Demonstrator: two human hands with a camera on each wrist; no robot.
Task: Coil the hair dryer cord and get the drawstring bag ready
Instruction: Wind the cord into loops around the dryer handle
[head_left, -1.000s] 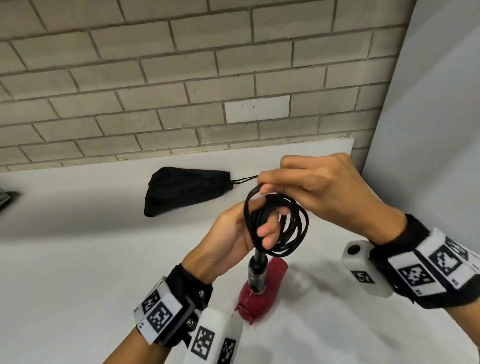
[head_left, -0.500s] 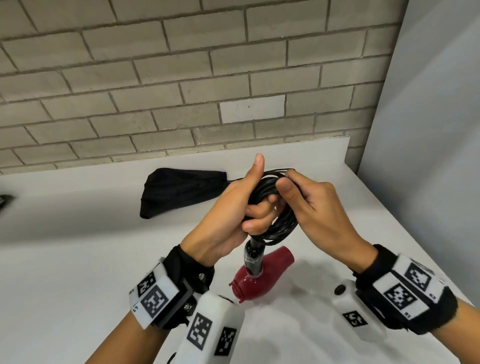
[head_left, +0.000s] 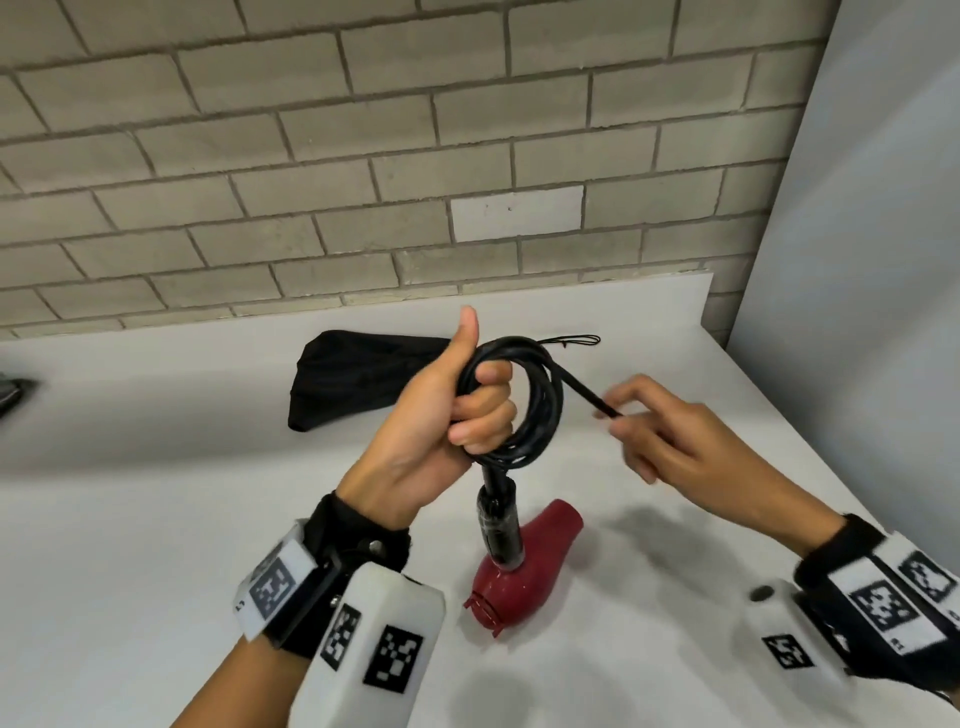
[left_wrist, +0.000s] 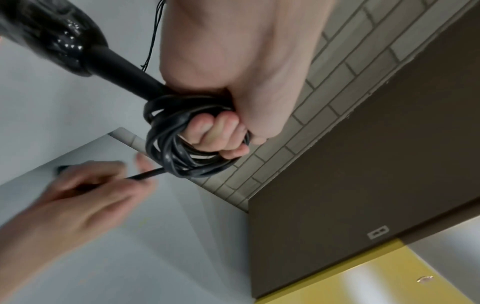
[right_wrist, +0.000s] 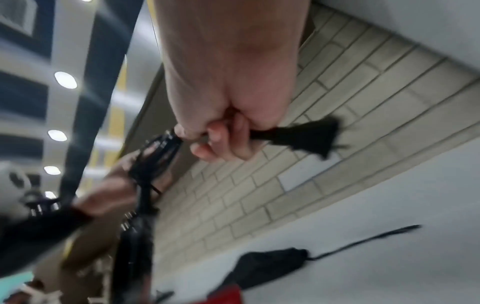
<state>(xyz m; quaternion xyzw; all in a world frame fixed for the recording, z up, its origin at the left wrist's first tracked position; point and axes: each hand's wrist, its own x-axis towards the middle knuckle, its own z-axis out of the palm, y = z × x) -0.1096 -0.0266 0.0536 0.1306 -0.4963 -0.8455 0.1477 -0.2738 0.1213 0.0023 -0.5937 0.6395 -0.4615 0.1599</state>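
Note:
My left hand (head_left: 467, 410) grips the coiled black cord (head_left: 540, 410) in a fist, thumb up, above the white table (head_left: 156, 519). The red hair dryer (head_left: 524, 566) hangs below the coil by its black handle (head_left: 498, 525). My right hand (head_left: 660, 431), to the right of the coil, pinches the cord's free end; the black plug (right_wrist: 311, 137) sticks out past its fingers in the right wrist view. From the left wrist view the coil (left_wrist: 179, 144) wraps my curled fingers (left_wrist: 218, 135). The black drawstring bag (head_left: 353, 379) lies flat behind my hands, its string (head_left: 571, 341) trailing right.
A grey brick wall (head_left: 363, 156) runs along the table's back edge. A pale panel (head_left: 857, 312) bounds the table on the right. Something dark (head_left: 10, 395) lies at the far left edge.
My right hand left the coil and drew the cord's free end out to the right. My left hand kept its grip on the coil. The dryer swung slightly.

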